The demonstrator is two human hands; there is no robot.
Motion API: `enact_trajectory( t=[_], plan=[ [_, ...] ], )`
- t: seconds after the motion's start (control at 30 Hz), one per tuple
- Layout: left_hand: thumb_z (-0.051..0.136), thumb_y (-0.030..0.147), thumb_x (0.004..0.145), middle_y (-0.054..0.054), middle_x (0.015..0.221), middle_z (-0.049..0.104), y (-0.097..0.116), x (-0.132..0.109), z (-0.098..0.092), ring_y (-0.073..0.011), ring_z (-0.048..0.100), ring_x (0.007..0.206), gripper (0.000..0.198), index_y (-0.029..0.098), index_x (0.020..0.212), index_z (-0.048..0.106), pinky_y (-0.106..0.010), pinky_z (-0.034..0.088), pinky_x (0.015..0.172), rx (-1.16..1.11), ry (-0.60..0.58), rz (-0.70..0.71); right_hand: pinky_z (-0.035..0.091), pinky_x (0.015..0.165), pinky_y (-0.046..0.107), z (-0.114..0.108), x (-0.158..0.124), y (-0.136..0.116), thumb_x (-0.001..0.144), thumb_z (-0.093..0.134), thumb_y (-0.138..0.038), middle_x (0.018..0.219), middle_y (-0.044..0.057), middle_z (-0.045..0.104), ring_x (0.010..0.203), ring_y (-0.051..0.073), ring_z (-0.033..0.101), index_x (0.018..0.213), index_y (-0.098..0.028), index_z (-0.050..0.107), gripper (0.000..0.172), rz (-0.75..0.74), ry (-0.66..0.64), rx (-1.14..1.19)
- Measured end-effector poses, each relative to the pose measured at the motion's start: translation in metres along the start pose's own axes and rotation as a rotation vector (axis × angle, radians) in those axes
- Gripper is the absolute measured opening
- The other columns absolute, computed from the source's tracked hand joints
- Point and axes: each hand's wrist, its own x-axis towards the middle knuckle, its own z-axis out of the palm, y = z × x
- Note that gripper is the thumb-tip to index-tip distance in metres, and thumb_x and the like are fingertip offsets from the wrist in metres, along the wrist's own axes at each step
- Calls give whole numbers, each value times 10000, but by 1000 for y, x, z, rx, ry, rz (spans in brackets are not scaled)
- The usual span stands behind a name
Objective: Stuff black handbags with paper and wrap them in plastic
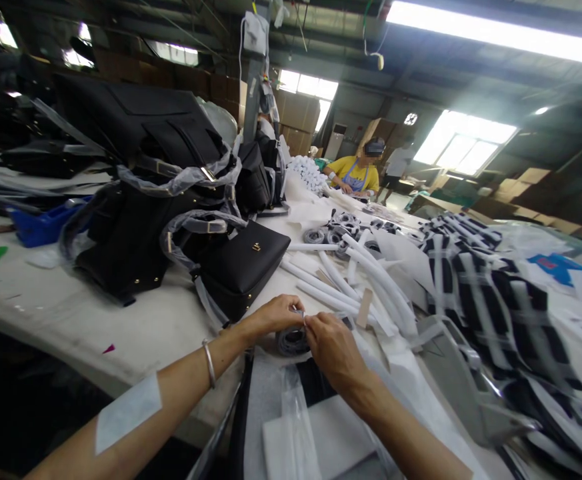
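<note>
Close in front of me is a small coiled strap (291,342), dark and wrapped in clear plastic. My left hand (277,315) comes over its top, thumb and fingers pinched on its upper edge. From the other side my right hand (337,348) pinches at the coil's right edge, its fingertips almost meeting those of the left. Exactly what lies between the right fingertips is too small to make out. Below the hands lies a black and white piece (303,427) partly covered with clear plastic. A black handbag (243,267) with a gold clasp rests just beyond my left hand.
More black bags (141,140) with plastic-wrapped handles are piled at left, near a blue tape dispenser (45,220). White foam tubes (378,283) and other coiled straps (315,237) lie ahead. A grey tape dispenser (471,380) and black strips (491,293) are at right. A co-worker (358,175) sits across the table.
</note>
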Motion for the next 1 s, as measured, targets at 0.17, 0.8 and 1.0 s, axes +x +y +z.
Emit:
enact_trajectory(
  t=[0.17, 0.8, 1.0],
  plan=[
    [661, 391, 626, -13, 807, 667, -7, 2, -8, -169, 606, 745, 388, 141, 923, 663, -250, 456, 669, -136, -83, -4, 486, 962, 416, 19, -13, -1, 882, 651, -181, 1184, 157, 671, 1069, 292, 624, 1263, -119, 606, 388, -122, 114, -93],
    [675, 352, 585, -20, 721, 660, 2, -2, -11, -174, 590, 663, 335, 132, 836, 649, -249, 416, 594, -152, 129, 22, 393, 1117, 470, -18, -47, 58, 840, 618, -406, 1276, 79, 676, 1248, 281, 574, 1188, -240, 709, 396, 235, 267, 688],
    [773, 459, 557, -42, 785, 707, 18, -8, -19, -179, 640, 675, 493, 137, 909, 648, -253, 474, 647, -361, 122, -26, 438, 994, 470, -88, -136, 181, 793, 617, -441, 1057, 106, 751, 1063, 328, 651, 965, -208, 775, 330, 799, 420, 513]
  ],
)
